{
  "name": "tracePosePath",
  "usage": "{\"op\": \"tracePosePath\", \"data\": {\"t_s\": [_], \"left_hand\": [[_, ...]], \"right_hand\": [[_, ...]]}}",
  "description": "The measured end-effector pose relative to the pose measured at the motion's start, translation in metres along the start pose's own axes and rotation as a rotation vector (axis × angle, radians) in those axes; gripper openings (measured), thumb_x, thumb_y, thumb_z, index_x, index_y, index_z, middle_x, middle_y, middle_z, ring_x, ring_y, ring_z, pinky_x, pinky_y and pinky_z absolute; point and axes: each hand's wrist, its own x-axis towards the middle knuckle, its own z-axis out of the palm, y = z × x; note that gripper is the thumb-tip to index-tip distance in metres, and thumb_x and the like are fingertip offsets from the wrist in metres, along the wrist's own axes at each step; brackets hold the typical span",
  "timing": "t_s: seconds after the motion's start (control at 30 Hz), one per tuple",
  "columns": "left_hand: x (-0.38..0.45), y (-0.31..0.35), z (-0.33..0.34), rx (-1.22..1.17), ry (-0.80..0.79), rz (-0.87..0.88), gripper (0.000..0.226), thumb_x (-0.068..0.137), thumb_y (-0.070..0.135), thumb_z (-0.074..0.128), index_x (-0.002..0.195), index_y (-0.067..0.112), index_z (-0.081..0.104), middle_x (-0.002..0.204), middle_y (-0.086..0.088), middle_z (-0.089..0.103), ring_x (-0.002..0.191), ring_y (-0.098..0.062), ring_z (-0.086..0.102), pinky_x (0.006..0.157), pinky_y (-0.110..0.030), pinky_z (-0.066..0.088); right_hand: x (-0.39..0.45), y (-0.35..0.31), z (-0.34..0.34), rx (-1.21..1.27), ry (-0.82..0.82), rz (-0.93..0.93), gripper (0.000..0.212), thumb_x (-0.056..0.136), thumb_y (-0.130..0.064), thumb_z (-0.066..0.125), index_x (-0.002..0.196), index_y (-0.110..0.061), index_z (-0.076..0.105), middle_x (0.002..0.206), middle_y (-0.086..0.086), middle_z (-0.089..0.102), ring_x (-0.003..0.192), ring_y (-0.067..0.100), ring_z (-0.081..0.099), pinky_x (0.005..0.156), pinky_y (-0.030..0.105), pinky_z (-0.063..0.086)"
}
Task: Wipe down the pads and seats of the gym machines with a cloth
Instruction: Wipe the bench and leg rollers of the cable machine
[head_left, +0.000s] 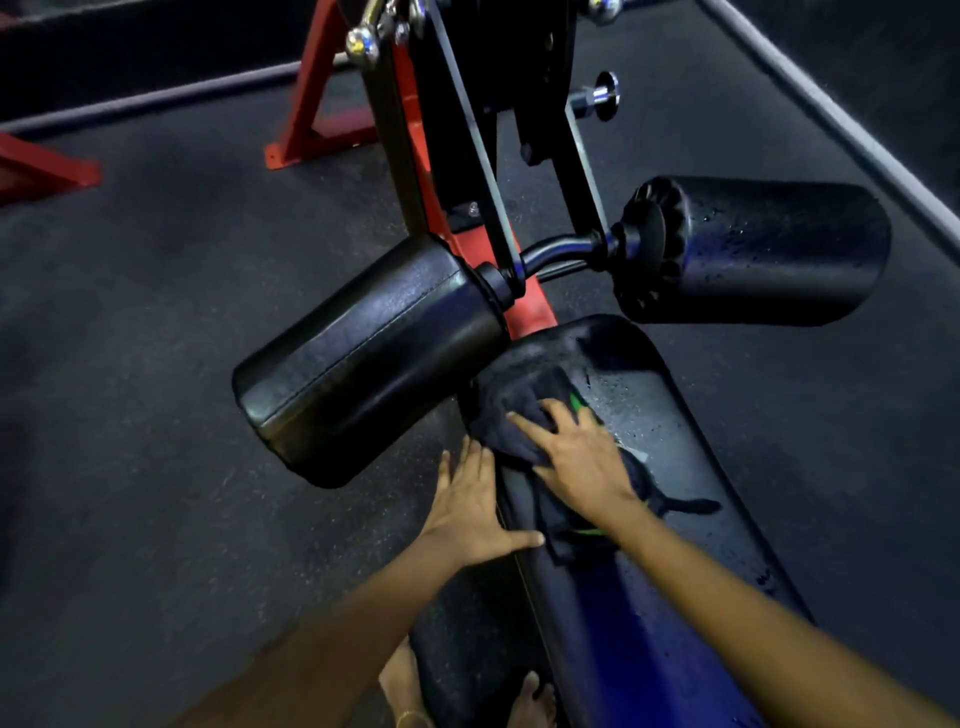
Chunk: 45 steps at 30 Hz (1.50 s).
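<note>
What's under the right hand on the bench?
A dark cloth with green trim, pressed flat on the wet bench pad by the right hand. The pad beneath the cloth is covered.

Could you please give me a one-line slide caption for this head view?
Right hand presses a dark cloth onto the wet bench pad; left hand rests on its edge.

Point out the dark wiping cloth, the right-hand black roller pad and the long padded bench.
dark wiping cloth (511, 415): head view, bare folds beyond the fingers.
right-hand black roller pad (779, 249): head view, middle of its droplet-flecked side.
long padded bench (670, 431): head view, wet bare surface right of the cloth.
</note>
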Motion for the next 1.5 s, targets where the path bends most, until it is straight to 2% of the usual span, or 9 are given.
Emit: {"op": "tracePosePath", "data": {"t_s": [0.17,0.3,0.4,0.6,0.77,0.97,1.1,1.37,1.5], "left_hand": [[0.006,0.008,-0.004,-0.132,0.104,-0.059,0.114,0.075,0.066,0.061,0.151,0.007,-0.001,0.160,-0.007,-0.006,0.147,-0.016,-0.004,0.117,-0.041,-0.010],[0.014,0.012,-0.007,-0.193,0.204,-0.156,0.114,0.072,0.059,0.070,0.148,0.004,0.008,0.157,-0.012,0.012,0.145,-0.023,0.010,0.119,-0.041,-0.002],[0.013,0.017,-0.007,-0.104,0.129,-0.164,0.131,0.066,0.068,0.068,0.149,0.000,-0.006,0.158,-0.016,-0.004,0.147,-0.025,-0.003,0.117,-0.042,-0.006],[0.027,0.022,-0.016,-0.042,0.078,-0.100,0.145,0.060,0.077,0.066,0.145,0.003,-0.025,0.154,-0.015,-0.027,0.144,-0.025,-0.022,0.114,-0.045,-0.015],[0.033,0.028,-0.020,-0.013,-0.033,-0.093,0.148,0.056,0.079,0.067,0.145,-0.003,-0.019,0.152,-0.022,-0.027,0.139,-0.032,-0.031,0.111,-0.053,-0.016],[0.030,0.016,-0.013,0.033,-0.062,-0.029,0.152,0.054,0.083,0.063,0.140,0.001,-0.032,0.144,-0.016,-0.045,0.133,-0.029,-0.041,0.105,-0.056,-0.022],[0.029,0.018,-0.015,0.060,-0.066,-0.053,0.152,0.054,0.084,0.062,0.139,0.002,-0.034,0.143,-0.014,-0.046,0.132,-0.028,-0.042,0.104,-0.057,-0.022],[0.027,0.018,-0.018,-0.019,0.021,-0.067,0.131,0.065,0.083,0.052,0.149,0.008,-0.014,0.155,-0.010,-0.027,0.143,-0.023,-0.024,0.111,-0.056,-0.014],[0.034,0.020,-0.021,-0.039,0.159,-0.107,0.102,0.079,0.078,0.033,0.151,0.011,0.008,0.160,-0.009,-0.003,0.146,-0.023,-0.003,0.115,-0.054,-0.004]], "right_hand": [[0.043,0.024,-0.012,-0.068,0.026,0.261,0.072,0.088,-0.033,0.058,0.148,-0.040,0.019,0.141,0.008,0.031,0.112,0.035,0.044,0.083,0.039,0.045],[0.045,-0.011,-0.002,-0.021,-0.029,0.130,0.069,0.089,-0.028,0.054,0.148,-0.040,0.021,0.142,0.010,0.030,0.113,0.036,0.044,0.080,0.038,0.044],[0.029,-0.001,0.002,-0.059,-0.041,-0.019,0.066,0.089,-0.032,0.054,0.147,-0.042,0.024,0.146,0.006,0.029,0.117,0.035,0.041,0.084,0.038,0.044],[0.062,0.022,-0.017,-0.049,0.041,0.305,0.064,0.090,-0.028,0.054,0.147,-0.037,0.026,0.137,0.010,0.036,0.116,0.036,0.041,0.086,0.042,0.043],[0.052,0.001,-0.007,-0.103,-0.029,0.000,0.064,0.092,-0.028,0.050,0.149,-0.033,0.022,0.146,0.012,0.031,0.121,0.038,0.039,0.089,0.042,0.040],[0.068,0.056,-0.026,-0.002,0.019,0.451,0.064,0.091,-0.033,0.057,0.147,-0.038,0.026,0.148,0.006,0.030,0.125,0.036,0.037,0.094,0.044,0.039],[0.075,0.034,-0.024,-0.008,-0.005,0.284,0.067,0.090,-0.025,0.056,0.148,-0.037,0.024,0.145,0.009,0.031,0.124,0.036,0.036,0.094,0.043,0.040],[0.052,0.088,-0.021,0.064,0.100,0.589,0.061,0.091,-0.030,0.057,0.146,-0.033,0.032,0.133,0.018,0.046,0.118,0.039,0.045,0.089,0.041,0.044],[0.069,0.076,-0.027,0.084,0.042,0.461,0.067,0.090,-0.030,0.058,0.148,-0.039,0.025,0.141,0.017,0.041,0.119,0.039,0.047,0.090,0.041,0.045]]}}
